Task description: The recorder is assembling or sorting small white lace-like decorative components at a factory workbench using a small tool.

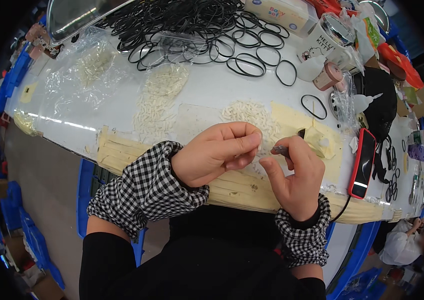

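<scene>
Near the front of the table, my left hand (217,152) is closed in a pinch, thumb against forefinger. Whatever sits between those fingertips is too small to name. My right hand (299,175) curls its fingers round a small metal blade (280,150), whose dark other end shows above the knuckles; the thumb stands apart from it. Just beyond both hands lies a pile of small white pieces (246,114). To its left, more such pieces spill from a clear plastic bag (164,82). A lump of yellowish sticky-looking material (318,142) rests on a yellow sheet (287,112) beyond my right hand.
Black rubber rings (247,65) cover the far side in a heap. A red-cased phone (363,162) with a cable leans at the right, near a pink cup (328,76) and squeeze bottles. Yellow tape (122,150) covers the front edge. Another person (404,242) sits far right.
</scene>
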`<state>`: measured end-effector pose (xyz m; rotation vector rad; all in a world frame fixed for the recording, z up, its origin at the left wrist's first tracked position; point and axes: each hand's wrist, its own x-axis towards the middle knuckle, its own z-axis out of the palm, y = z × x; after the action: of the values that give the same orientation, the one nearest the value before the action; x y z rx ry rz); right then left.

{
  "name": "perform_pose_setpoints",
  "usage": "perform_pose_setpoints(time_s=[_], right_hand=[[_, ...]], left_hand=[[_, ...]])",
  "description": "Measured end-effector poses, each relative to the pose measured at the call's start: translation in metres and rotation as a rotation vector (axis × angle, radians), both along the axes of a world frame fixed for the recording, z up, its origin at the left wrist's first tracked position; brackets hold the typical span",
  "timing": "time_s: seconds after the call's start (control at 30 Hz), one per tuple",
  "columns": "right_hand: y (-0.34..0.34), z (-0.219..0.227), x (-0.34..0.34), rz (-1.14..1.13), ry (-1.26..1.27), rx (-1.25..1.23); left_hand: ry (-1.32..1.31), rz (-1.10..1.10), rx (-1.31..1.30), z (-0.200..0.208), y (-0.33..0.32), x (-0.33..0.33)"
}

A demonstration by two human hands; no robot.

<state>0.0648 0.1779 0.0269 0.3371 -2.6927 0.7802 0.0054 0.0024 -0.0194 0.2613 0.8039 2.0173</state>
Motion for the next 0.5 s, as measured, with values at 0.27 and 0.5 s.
perform_pose_setpoints(time_s=[0.27, 0.5], right_hand=[[0.001, -0.012, -0.001, -0.012, -0.002, 0.029], [0.001, -0.013, 0.0, 0.012, -0.032, -0.002]], left_hand=[[-0.02, -0.041, 0.01, 0.001, 0.001, -0.001], [-0.003, -0.027, 0.033, -0.001, 0.002, 0.002]])
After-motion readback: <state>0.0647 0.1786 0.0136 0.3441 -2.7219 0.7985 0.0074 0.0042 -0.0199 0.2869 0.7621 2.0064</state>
